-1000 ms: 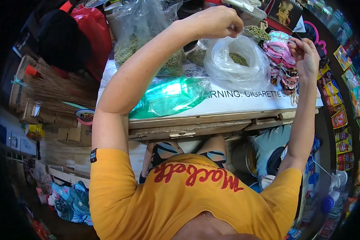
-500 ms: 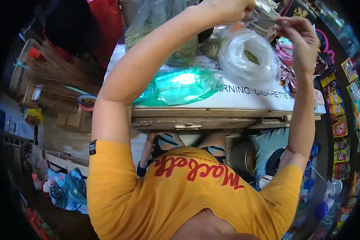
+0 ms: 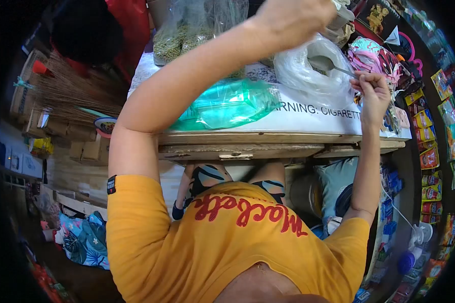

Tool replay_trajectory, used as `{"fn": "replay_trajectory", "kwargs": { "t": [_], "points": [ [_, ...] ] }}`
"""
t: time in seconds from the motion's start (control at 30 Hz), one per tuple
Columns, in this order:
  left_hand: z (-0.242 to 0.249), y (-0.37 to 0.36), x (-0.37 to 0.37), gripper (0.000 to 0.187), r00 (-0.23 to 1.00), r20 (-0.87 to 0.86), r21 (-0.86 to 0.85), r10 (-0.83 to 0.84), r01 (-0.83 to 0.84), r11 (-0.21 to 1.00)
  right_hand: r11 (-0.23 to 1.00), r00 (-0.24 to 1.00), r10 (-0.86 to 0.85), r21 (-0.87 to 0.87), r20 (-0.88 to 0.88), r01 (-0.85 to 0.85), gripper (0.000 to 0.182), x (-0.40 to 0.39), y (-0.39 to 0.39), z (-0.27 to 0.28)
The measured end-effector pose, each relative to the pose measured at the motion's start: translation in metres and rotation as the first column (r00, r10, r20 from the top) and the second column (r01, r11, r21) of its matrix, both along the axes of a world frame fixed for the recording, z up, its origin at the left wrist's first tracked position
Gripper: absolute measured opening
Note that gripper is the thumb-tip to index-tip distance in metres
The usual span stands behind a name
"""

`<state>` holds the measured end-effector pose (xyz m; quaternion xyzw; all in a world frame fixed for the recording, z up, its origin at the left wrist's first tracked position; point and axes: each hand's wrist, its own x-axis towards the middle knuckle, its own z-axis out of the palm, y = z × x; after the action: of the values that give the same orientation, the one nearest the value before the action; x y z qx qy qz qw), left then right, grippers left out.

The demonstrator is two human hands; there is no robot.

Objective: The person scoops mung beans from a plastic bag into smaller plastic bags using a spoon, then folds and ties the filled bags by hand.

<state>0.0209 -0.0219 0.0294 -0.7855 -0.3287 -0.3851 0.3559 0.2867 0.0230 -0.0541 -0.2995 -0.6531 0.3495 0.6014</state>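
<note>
My right hand [image 3: 374, 96] is closed on the handle of a metal spoon [image 3: 345, 70]. The spoon's bowl dips into the opening of a rolled-down clear plastic bag [image 3: 308, 86]. My left hand [image 3: 296, 22] is raised above and beyond that bag, beside a white item [image 3: 343, 15] at the top edge. Its fingers are turned away and blurred, so I cannot see whether they grip anything. Clear bags of small green beans [image 3: 174, 45] stand behind my left forearm. Under that forearm lies a translucent green plastic bag [image 3: 227, 106].
The white-covered table [image 3: 318, 113] bears printed warning text. Pink patterned packs [image 3: 366, 53] sit to its right. Hanging snack sachets [image 3: 427, 136] line the right side. A stick broom [image 3: 81, 88] and cardboard boxes [image 3: 88, 151] are at the left.
My right hand has come down and toward me, and the spoon now reaches into the rolled-down bag. My hands have moved apart. My left hand has shifted slightly right.
</note>
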Motion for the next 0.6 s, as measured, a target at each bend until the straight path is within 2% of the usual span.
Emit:
{"fn": "replay_trajectory", "kwargs": {
  "t": [0.07, 0.13, 0.17, 0.23, 0.27, 0.3, 0.4, 0.43, 0.53, 0.6],
  "points": [
    [-0.017, -0.006, 0.018, 0.036, 0.978, -0.188, -0.178, -0.091, 0.058, 0.982, 0.996, 0.998, -0.057, 0.071, 0.020, 0.056, 0.006, -0.003, 0.002, -0.016],
    [-0.045, -0.005, 0.028, 0.053, 0.940, -0.310, -0.397, -0.146, 0.012, 0.918, 0.992, 0.997, -0.079, 0.103, 0.022, 0.076, 0.006, -0.004, 0.003, -0.028],
    [-0.052, -0.006, 0.029, 0.054, 0.926, -0.353, -0.472, -0.138, -0.049, 0.880, 0.992, 0.997, -0.071, 0.101, 0.014, 0.070, 0.006, -0.005, 0.001, -0.032],
    [-0.060, 0.007, 0.029, 0.045, 0.892, -0.446, -0.526, -0.075, -0.194, 0.828, 0.996, 0.998, -0.061, 0.070, -0.022, 0.063, 0.005, -0.003, -0.005, -0.035],
    [-0.059, 0.014, 0.029, 0.041, 0.868, -0.494, -0.545, -0.052, -0.263, 0.796, 0.998, 0.997, -0.048, 0.031, -0.054, 0.049, 0.005, -0.003, -0.010, -0.034],
    [-0.057, 0.022, 0.028, 0.025, 0.868, -0.496, -0.524, -0.037, -0.265, 0.809, 0.999, 0.996, -0.036, -0.006, -0.084, 0.036, 0.004, -0.002, -0.015, -0.031],
    [-0.047, 0.034, 0.031, 0.013, 0.940, -0.342, -0.337, -0.004, -0.119, 0.934, 0.999, 0.991, -0.037, -0.038, -0.130, 0.032, 0.004, 0.001, -0.018, -0.024],
    [-0.044, 0.036, 0.035, 0.011, 0.949, -0.313, -0.307, 0.045, -0.146, 0.941, 0.999, 0.989, -0.036, -0.045, -0.146, 0.030, 0.004, 0.002, -0.017, -0.021],
    [-0.044, 0.031, 0.039, 0.013, 0.936, -0.347, -0.362, 0.059, -0.192, 0.912, 0.997, 0.988, -0.047, -0.066, -0.145, 0.037, 0.004, 0.005, -0.009, -0.019],
    [-0.054, 0.021, 0.032, 0.016, 0.922, -0.385, -0.404, -0.031, -0.138, 0.904, 0.996, 0.992, -0.044, -0.082, -0.120, 0.034, 0.005, 0.009, -0.002, -0.024]
  ]
}}
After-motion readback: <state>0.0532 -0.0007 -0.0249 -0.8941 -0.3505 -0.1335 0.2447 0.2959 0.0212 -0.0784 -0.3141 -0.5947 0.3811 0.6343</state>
